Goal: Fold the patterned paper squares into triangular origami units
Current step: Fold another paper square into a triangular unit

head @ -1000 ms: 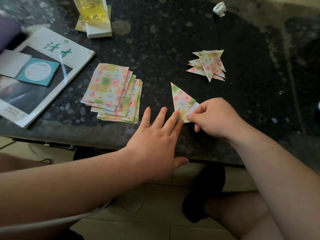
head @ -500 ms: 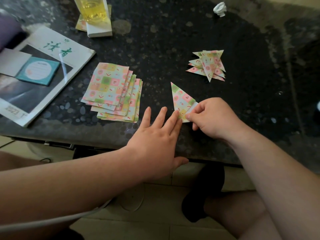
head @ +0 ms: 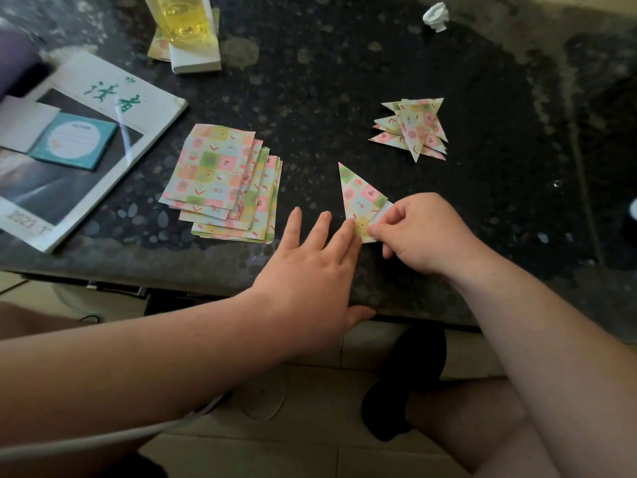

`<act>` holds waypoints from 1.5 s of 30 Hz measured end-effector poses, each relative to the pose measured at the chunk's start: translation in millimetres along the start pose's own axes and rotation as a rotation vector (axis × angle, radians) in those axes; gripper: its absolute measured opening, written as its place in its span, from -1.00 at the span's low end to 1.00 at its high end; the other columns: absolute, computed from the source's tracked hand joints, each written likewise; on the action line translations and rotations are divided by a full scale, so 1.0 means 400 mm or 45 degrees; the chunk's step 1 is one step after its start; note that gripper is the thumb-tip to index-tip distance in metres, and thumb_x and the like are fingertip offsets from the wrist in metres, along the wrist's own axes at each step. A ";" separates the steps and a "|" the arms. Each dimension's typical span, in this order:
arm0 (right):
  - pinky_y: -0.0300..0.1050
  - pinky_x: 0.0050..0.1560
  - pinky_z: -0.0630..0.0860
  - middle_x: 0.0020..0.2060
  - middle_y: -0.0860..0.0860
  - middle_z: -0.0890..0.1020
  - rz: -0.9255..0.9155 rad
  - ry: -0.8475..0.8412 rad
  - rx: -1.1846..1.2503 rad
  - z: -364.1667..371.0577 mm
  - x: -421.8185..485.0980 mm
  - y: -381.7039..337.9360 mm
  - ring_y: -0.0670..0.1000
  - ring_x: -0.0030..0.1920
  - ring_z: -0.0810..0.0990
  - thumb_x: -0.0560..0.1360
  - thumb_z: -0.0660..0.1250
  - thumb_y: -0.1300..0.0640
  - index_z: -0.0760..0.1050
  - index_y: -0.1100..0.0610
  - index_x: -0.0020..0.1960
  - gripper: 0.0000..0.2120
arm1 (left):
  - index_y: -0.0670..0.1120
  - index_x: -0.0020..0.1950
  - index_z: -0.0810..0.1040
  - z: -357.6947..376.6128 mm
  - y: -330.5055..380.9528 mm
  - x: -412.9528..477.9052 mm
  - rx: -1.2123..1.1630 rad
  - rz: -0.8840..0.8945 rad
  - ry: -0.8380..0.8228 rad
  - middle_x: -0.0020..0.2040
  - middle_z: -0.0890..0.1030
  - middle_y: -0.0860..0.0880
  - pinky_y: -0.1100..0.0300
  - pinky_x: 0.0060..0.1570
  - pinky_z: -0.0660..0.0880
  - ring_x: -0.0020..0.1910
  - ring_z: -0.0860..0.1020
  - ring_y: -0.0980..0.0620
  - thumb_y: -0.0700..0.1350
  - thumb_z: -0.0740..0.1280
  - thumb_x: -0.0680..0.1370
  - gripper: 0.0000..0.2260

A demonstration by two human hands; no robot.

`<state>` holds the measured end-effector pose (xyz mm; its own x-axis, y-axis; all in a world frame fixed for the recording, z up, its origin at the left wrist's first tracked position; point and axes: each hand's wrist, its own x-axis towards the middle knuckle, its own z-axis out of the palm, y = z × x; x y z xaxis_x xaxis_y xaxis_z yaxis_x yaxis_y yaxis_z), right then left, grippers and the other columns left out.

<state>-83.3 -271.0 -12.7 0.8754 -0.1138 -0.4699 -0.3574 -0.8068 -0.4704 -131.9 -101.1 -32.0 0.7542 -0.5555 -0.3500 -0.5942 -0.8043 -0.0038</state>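
A partly folded patterned paper triangle point(head: 360, 196) lies on the dark speckled table point(head: 344, 98), its sharp tip pointing away from me. My right hand point(head: 424, 232) pinches the paper's near right corner, where a white flap shows. My left hand point(head: 310, 267) lies flat with fingers spread, its fingertips pressing the triangle's near left edge. A fanned stack of flat patterned squares point(head: 224, 184) sits to the left. A small pile of finished triangular units point(head: 413, 127) lies farther back on the right.
A magazine point(head: 79, 143) with a teal card point(head: 74, 139) on it lies at the left. A glass of yellow liquid point(head: 181, 19) stands on a white box at the back. A crumpled white paper ball point(head: 436, 16) sits at the far right. The table's front edge runs under my wrists.
My right hand has shifted slightly left and nearer, bringing the white flap over the triangle's near corner. My left hand has stayed in place.
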 end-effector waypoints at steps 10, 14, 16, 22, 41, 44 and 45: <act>-0.21 -0.29 0.37 -0.46 -0.11 0.67 0.001 -0.001 0.010 0.001 0.001 0.001 -0.25 -0.40 0.58 0.56 0.45 0.02 0.67 0.08 -0.33 -0.69 | -0.19 0.65 -0.04 -0.012 0.004 0.008 0.032 0.077 0.059 0.67 0.00 -0.12 -0.28 0.54 -0.23 0.64 -0.08 -0.08 0.46 -0.08 0.57 -0.11; -0.22 -0.32 0.37 -0.45 -0.12 0.67 0.014 0.006 0.007 0.000 0.000 -0.001 -0.19 -0.39 0.60 0.56 0.45 0.01 0.68 0.07 -0.31 -0.71 | -0.14 0.66 -0.01 -0.011 -0.006 0.014 -0.023 0.094 0.104 0.63 0.13 -0.06 -0.26 0.56 -0.21 0.61 0.06 -0.04 0.48 -0.07 0.54 -0.10; -0.23 -0.32 0.37 -0.45 -0.12 0.68 0.019 0.005 0.008 -0.002 0.000 -0.003 -0.17 -0.36 0.61 0.56 0.45 0.01 0.69 0.07 -0.29 -0.72 | -0.11 0.66 0.02 -0.014 -0.012 0.018 -0.024 0.110 0.113 0.60 0.20 -0.04 -0.27 0.56 -0.20 0.59 0.11 -0.04 0.49 -0.07 0.53 -0.10; -0.22 -0.34 0.38 -0.45 -0.11 0.68 0.034 -0.002 0.047 0.000 -0.003 -0.004 -0.17 -0.40 0.61 0.56 0.46 0.00 0.68 0.06 -0.25 -0.76 | -0.10 0.66 -0.01 -0.017 -0.016 0.019 0.037 0.129 0.088 0.60 0.19 -0.03 -0.35 0.52 -0.24 0.58 0.12 -0.04 0.55 -0.04 0.49 -0.04; -0.26 -0.58 0.35 -0.44 0.07 0.68 0.293 -0.236 0.270 -0.024 -0.003 0.012 -0.05 -0.55 0.55 0.54 0.50 0.14 0.53 0.14 -0.19 -0.80 | -0.15 0.63 0.10 -0.033 0.002 0.024 0.130 0.122 0.029 0.50 0.28 -0.05 -0.39 0.51 -0.16 0.48 0.25 -0.09 0.62 0.00 0.37 0.08; -0.26 -0.57 0.40 -0.44 0.09 0.68 0.343 -0.276 0.304 -0.031 0.000 0.016 -0.05 -0.55 0.57 0.56 0.47 0.19 0.51 0.15 -0.16 -0.82 | -0.14 0.62 0.12 -0.034 -0.001 0.022 0.121 0.123 0.029 0.52 0.26 -0.05 -0.39 0.51 -0.16 0.50 0.24 -0.09 0.62 0.00 0.38 0.07; -0.27 -0.57 0.41 -0.45 0.09 0.67 0.357 -0.283 0.315 -0.036 0.002 0.019 -0.05 -0.55 0.57 0.56 0.46 0.21 0.51 0.15 -0.15 -0.83 | -0.14 0.63 0.12 -0.034 -0.002 0.022 0.116 0.124 0.029 0.53 0.25 -0.05 -0.39 0.51 -0.16 0.51 0.23 -0.09 0.62 0.00 0.38 0.07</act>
<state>-80.8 -285.5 -5.8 0.6517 -0.1591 -0.7416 -0.6622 -0.5961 -0.4540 -120.9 -108.4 -22.5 0.6975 -0.6352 -0.3317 -0.6867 -0.7247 -0.0561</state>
